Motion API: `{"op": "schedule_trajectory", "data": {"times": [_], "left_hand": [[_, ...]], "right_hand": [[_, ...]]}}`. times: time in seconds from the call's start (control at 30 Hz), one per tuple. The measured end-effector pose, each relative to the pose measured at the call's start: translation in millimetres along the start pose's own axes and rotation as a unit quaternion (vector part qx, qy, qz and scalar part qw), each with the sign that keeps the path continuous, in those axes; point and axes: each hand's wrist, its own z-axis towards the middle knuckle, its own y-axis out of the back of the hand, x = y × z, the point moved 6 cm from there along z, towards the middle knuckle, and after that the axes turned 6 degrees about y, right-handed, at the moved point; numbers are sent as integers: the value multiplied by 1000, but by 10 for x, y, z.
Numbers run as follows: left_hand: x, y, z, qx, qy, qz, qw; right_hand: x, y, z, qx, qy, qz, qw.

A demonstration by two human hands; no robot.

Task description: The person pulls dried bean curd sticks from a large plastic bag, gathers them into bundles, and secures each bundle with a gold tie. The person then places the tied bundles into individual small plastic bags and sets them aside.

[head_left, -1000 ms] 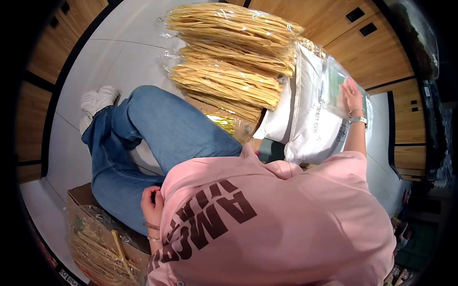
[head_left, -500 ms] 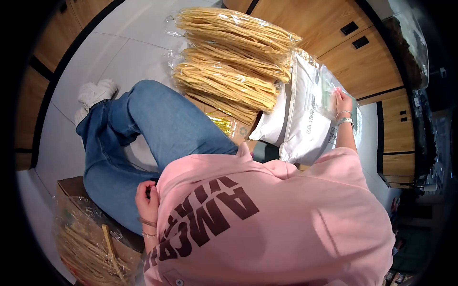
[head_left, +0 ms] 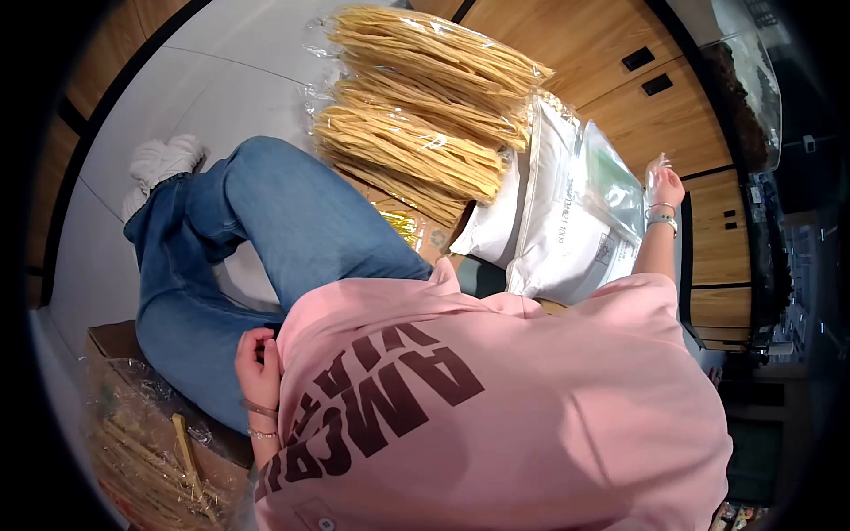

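My right hand (head_left: 668,188) is closed, its fingers pinching the edge of a clear plastic bag (head_left: 656,168) beside a white sack. Flat clear plastic bags (head_left: 611,181) with a greenish tint lie on top of the white sack (head_left: 551,234), which has black print on it. My left hand (head_left: 259,363) rests by my thigh near the hem of the pink shirt. Its fingers are loosely curled, and I see nothing in them. Bundles of long yellow dried sticks (head_left: 416,142) in clear wrapping are stacked left of the sack.
Wooden cabinets (head_left: 611,88) with black handles stand behind the sack. At the lower left is a cardboard box (head_left: 111,341) with a plastic bag of broken sticks (head_left: 150,460). Gold twist ties (head_left: 400,223) lie on cardboard by my knee.
My right hand has moved right, off the top of the flat bags, with clear plastic in its fingers. My left hand stays by my thigh. The view has shifted slightly.
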Motion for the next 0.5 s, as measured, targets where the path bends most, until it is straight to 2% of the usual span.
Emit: {"op": "schedule_trajectory", "data": {"times": [0.17,0.2,0.27,0.33,0.5], "left_hand": [[5,24,21,-4,32,-32,999],[26,31,33,-13,-13,-10,1000],[104,21,47,-12,6,-34,999],[201,10,75,-1,44,-54,998],[197,-1,99,-1,36,-54,998]], "right_hand": [[475,1257,689,-211,1,32,977],[565,1451,770,-248,3,37,968],[781,1818,891,-313,17,40,949],[965,2087,972,-363,28,41,931],[1382,2357,1120,-438,68,45,895]]}}
